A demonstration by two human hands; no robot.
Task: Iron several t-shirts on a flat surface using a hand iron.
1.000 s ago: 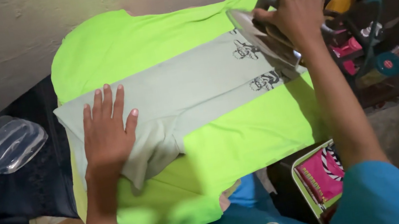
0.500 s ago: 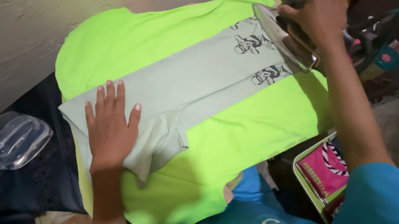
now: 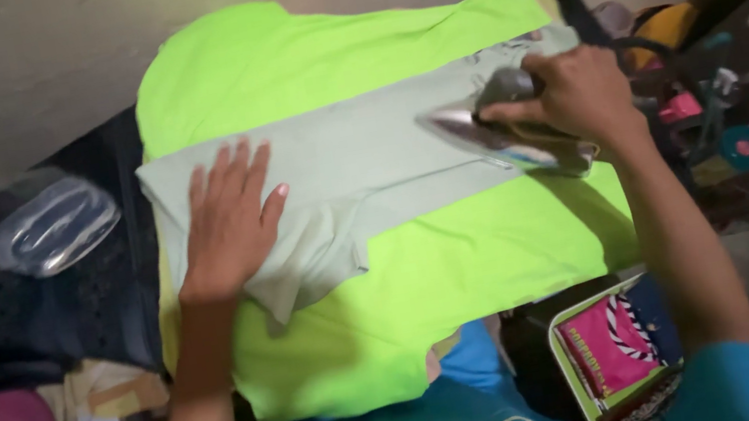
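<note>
The right hand (image 3: 578,95) grips an iron (image 3: 499,134) on a pale green shirt (image 3: 367,166); the left hand (image 3: 230,224) lies flat, released, pressing that shirt's other end.

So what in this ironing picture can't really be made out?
Head view only:
- Iron: the right hand covers its handle, and its soleplate is motion-blurred.
- Pale green shirt: its print is mostly hidden under the iron and hand.
- The surface beneath the neon green cloth is covered completely.
- Left hand lies flat, hiding the fabric under it.
- Clutter at the right is dark and blurred.
- Clear plastic container is blurred.
</note>
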